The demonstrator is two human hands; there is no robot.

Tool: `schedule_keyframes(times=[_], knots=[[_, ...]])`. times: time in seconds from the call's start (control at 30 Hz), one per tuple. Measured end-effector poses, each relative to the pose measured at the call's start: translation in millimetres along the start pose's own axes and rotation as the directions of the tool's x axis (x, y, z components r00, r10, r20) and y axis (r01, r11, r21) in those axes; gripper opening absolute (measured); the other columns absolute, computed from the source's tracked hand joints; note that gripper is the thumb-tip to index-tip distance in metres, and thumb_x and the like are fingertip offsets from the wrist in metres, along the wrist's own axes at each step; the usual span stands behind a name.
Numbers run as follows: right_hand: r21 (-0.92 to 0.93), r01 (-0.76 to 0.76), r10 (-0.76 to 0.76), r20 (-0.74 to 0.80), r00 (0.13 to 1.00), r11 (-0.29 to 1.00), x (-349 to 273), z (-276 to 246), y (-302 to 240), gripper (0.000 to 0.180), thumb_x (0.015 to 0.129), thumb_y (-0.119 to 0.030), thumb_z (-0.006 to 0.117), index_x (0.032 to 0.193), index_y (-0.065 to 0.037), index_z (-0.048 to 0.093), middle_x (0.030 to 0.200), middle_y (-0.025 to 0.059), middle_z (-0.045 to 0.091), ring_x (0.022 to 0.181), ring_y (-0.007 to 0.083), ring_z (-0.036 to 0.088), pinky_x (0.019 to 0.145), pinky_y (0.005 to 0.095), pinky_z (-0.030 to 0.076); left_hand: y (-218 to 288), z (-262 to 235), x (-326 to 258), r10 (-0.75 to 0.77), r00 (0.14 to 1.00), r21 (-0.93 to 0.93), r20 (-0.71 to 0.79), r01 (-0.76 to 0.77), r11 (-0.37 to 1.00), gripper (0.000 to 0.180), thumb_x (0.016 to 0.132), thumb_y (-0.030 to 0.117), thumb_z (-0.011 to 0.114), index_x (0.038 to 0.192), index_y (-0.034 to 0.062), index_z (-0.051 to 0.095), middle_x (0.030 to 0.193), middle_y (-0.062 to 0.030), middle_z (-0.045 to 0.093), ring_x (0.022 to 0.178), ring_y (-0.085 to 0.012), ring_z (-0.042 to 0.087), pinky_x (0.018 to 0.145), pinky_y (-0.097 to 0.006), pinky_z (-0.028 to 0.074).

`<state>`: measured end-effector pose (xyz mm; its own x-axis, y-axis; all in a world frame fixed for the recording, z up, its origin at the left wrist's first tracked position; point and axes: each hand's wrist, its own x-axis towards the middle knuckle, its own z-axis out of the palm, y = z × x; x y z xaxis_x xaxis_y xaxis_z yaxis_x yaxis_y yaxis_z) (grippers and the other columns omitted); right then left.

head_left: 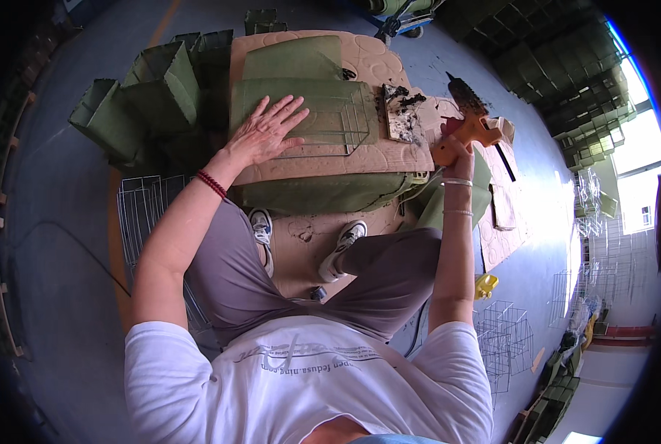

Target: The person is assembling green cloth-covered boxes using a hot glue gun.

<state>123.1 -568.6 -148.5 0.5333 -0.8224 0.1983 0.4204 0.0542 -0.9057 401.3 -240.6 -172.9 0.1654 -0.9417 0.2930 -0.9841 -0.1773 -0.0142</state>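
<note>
Green fabric panel under flat left hand, orange glue gun in right hand

left hand flat on fabric, right hand gripping glue gun

Green folded boxes stand in a bunch on the grey floor. Wire frames lie nearby. A small yellow thing, maybe a toy, sits beside them.
</note>
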Motion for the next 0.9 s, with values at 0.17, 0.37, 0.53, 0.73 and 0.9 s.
schedule_keyframes(times=[0.17,0.37,0.53,0.73,0.9], knots=[[0.343,-0.168,0.109,0.185,0.977,0.924,-8,23,-33,0.035,0.092,-0.020,0.054,0.123,-0.002,0.052,0.126,0.0113,0.059,0.118,0.0283,0.055,0.092,0.0384,0.047,-6,6,2,-0.029,0.999,-0.098,-0.034,0.026,0.995,0.065,0.095,0.058,0.033,0.144,0.0156,0.037,0.153,-0.0053,0.030,0.142,-0.0221,0.024,0.116,-0.049,0.016],[0.157,0.169,-0.189,0.125,0.974,0.973,-106,80,-1,0.034,0.079,0.000,0.060,0.113,-0.003,0.053,0.119,0.0172,0.059,0.124,0.0341,0.050,0.107,0.0468,0.037,-14,-6,12,-0.155,0.964,-0.492,0.215,0.244,0.835,0.061,0.099,0.056,0.022,0.146,0.0185,0.034,0.153,-0.0016,0.030,0.143,-0.0190,0.021,0.118,-0.044,0.009],[0.072,-0.145,0.112,0.342,0.933,0.987,-204,117,59,0.035,0.074,0.003,0.063,0.108,-0.002,0.057,0.111,0.0118,0.061,0.116,0.0288,0.054,0.106,0.0433,0.037,-32,-5,15,-0.164,0.936,-0.580,0.310,0.323,0.748,0.066,0.099,0.057,0.017,0.147,0.0146,0.031,0.154,-0.0068,0.026,0.144,-0.0181,0.018,0.119,-0.043,0.006],[-0.120,-0.314,0.334,0.440,0.833,0.942,-218,153,84,0.028,0.082,0.000,0.063,0.110,-0.003,0.059,0.112,0.0068,0.063,0.105,0.0160,0.058,0.090,0.0296,0.046,-35,-32,13,-0.098,0.885,-0.766,0.455,0.446,0.464,0.081,0.093,0.067,0.030,0.150,0.0108,0.019,0.157,-0.0093,0.014,0.146,-0.0237,0.009,0.118,-0.036,0.013],[-0.177,-0.319,0.365,0.468,0.805,0.931,-214,179,98,0.023,0.083,-0.003,0.065,0.105,-0.004,0.061,0.107,0.0031,0.065,0.097,0.0120,0.058,0.084,0.0279,0.047,-44,-34,16,-0.200,0.803,-0.732,0.562,0.595,0.332,0.083,0.093,0.065,0.032,0.148,0.0041,0.020,0.156,-0.0136,0.015,0.145,-0.0254,0.012,0.117,-0.034,0.014]])
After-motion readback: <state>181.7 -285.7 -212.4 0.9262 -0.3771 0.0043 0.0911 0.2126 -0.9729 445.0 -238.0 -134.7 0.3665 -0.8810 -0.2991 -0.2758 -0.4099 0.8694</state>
